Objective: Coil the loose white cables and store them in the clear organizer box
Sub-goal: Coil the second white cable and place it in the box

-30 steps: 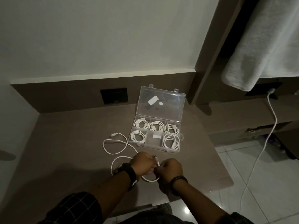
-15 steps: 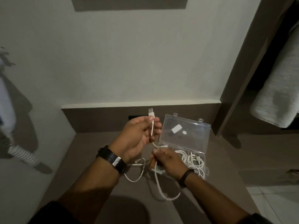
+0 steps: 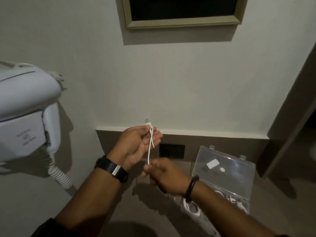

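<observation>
My left hand [image 3: 136, 146] is raised palm-up over the desk, pinching the USB plug end of a white cable [image 3: 150, 142] between thumb and fingers. The cable hangs down across the palm to my right hand [image 3: 164, 175], which is blurred with motion and grips the cable lower down. The clear organizer box [image 3: 224, 170] stands open at the right on the desk, its lid upright. Coiled white cables [image 3: 189, 206] lie in its compartments, partly hidden behind my right forearm.
A white wall-mounted hair dryer [image 3: 29, 115] with a coiled hose hangs at the left. A black wall socket [image 3: 171, 150] sits behind the hands. A framed picture [image 3: 183, 12] hangs above. The brown desk [image 3: 150, 212] runs below.
The camera has tilted up, bringing the hair dryer and picture frame into view. My left hand has risen with the plug end; my right hand has slid along the cable below it.
</observation>
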`<state>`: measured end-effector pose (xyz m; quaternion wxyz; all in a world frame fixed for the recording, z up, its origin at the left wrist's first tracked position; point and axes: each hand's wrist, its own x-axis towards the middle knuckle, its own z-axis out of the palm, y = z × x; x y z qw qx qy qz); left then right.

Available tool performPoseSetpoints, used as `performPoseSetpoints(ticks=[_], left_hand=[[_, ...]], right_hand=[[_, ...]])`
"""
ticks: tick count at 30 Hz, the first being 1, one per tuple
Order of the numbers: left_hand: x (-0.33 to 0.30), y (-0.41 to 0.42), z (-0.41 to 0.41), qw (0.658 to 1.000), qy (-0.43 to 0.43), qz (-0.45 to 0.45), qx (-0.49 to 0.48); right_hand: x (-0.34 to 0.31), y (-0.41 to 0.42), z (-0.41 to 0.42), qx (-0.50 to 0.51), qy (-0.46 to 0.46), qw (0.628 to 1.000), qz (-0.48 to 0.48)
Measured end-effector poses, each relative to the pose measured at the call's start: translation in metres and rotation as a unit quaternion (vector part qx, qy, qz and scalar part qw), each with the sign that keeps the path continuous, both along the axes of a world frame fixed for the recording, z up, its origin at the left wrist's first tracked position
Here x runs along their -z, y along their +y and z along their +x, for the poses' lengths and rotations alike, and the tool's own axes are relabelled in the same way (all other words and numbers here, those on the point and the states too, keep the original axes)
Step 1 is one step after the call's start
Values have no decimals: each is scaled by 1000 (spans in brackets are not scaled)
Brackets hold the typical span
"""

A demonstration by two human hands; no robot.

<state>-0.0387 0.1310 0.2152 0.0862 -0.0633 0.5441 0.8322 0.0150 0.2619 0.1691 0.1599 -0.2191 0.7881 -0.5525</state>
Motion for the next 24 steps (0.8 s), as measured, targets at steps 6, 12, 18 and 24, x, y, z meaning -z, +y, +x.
performPoseSetpoints(ticks=[6,12,18,24], left_hand=[[-21,0,11,989,31,-1,145],[-10,-2,13,980,12,-101,172],[-1,19,-14,925,136,-349,-67],[-9,5,-28,985,64,-127,-98]], right_hand=[[8,13,-39,26,116,978,173],[-65,62,-105,117,244,903,334],[-86,40,-89,226,274,879,319],[-77,13,-37,139,248,945,164]])
